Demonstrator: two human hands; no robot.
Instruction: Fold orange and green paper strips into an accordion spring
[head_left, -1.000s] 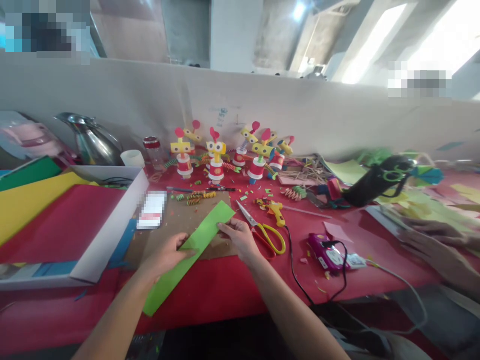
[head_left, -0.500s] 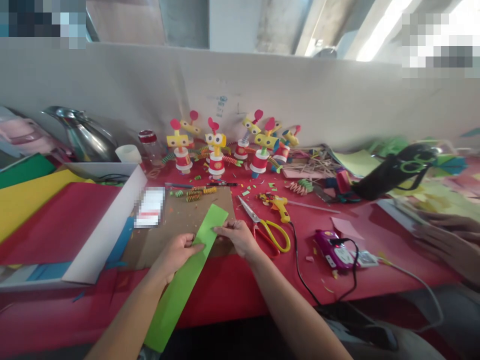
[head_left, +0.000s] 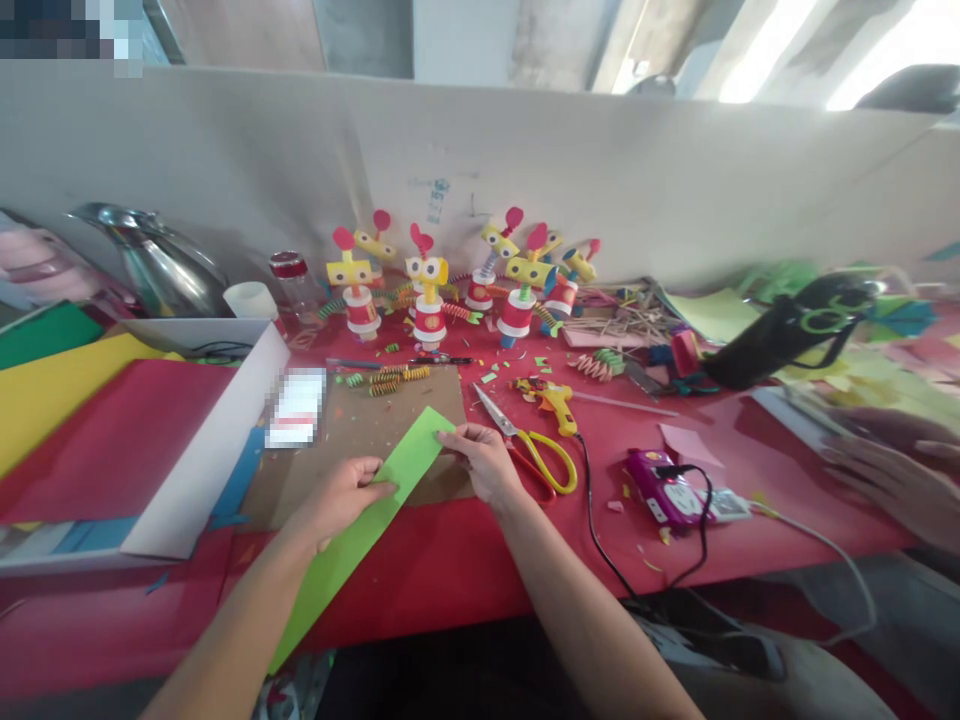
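A long strip of bright green paper (head_left: 352, 555) slants between my hands, its lower end hanging past the table's front edge. My left hand (head_left: 346, 497) pinches its left side midway along, thumb on top. At the upper right end, my right hand (head_left: 484, 458) grips the strip's edge between thumb and fingers. Beneath the strip lies a brown cardboard sheet (head_left: 330, 430). Scissors (head_left: 529, 440) with yellow and red handles rest just right of my right hand. Beyond them is a yellow hot glue gun (head_left: 557, 408). Small coiled paper springs (head_left: 397, 380) lie on the cardboard.
Several paper-cup figures (head_left: 430, 310) stand at the back. At left is a white box (head_left: 262, 345) of coloured paper, with a steel jug (head_left: 161, 265) behind. A purple power strip (head_left: 671, 495), cables and a black bottle (head_left: 780, 340) lie right, near another person's hands (head_left: 892, 480).
The green strip has tilted flatter, its lower end swinging to the left and up. My right hand has shifted slightly along toward the strip's upper corner. The view has moved a little.
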